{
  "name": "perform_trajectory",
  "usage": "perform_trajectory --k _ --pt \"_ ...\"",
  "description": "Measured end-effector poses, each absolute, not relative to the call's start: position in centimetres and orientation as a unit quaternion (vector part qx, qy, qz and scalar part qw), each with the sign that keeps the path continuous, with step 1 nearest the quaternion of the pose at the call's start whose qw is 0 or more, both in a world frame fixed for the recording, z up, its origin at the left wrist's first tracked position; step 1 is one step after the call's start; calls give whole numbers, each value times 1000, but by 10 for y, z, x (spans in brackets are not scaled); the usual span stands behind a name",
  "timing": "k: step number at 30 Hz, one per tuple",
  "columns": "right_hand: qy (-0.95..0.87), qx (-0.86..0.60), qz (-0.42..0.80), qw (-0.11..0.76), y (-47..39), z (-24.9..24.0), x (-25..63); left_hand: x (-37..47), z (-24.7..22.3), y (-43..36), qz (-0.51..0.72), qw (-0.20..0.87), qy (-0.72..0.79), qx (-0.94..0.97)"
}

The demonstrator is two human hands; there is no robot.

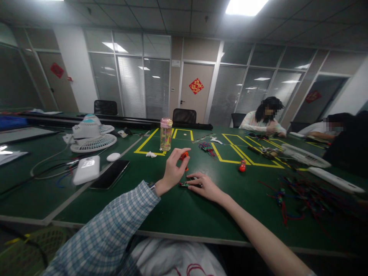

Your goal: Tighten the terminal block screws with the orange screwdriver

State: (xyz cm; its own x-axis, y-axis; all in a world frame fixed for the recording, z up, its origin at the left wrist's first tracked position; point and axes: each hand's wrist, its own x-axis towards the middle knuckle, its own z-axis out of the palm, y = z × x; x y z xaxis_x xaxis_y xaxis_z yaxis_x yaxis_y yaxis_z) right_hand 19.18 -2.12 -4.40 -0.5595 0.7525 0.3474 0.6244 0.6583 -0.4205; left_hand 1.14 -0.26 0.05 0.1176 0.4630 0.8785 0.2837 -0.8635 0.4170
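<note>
So, a small circuit board (183,185) is laid on the green table (189,214), roughly midway along the near edge and a bit in from it. Its right end seems to be steadied by the fingertips of the right hand (208,186); whether it's pinched or just pressed can't be told. An orange-handled screwdriver (184,155) is held by the left hand (173,168) in a narrow pinch up top, shaft pretty much upright over the board. Whether the tip is seated in anything can't be made out, too tiny. Best guess: the driver is being lined up or turned. For the next move, a straight shaft and a firmly braced board would be called for, otherwise a slip could be had.
</note>
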Motion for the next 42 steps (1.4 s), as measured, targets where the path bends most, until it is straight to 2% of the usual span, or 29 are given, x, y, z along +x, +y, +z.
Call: perform_trajectory --k 9,16,24,30,37,42 --pt "-871 -402 132 248 -21 -44 192 11 0 -2 607 96 233 754" --pt "-871 -401 132 252 -20 -45 192 11 1 -1 619 45 248 743" --pt "-871 -400 137 251 -20 -45 192 11 2 0 613 109 230 748" --pt "-871 -400 140 251 -19 -46 193 11 4 -2 612 58 246 750" --pt "-873 -397 137 249 -20 -45 192 11 2 2 609 112 235 749" --pt "-871 -403 133 247 -20 -45 191 12 5 -1 620 65 253 739"
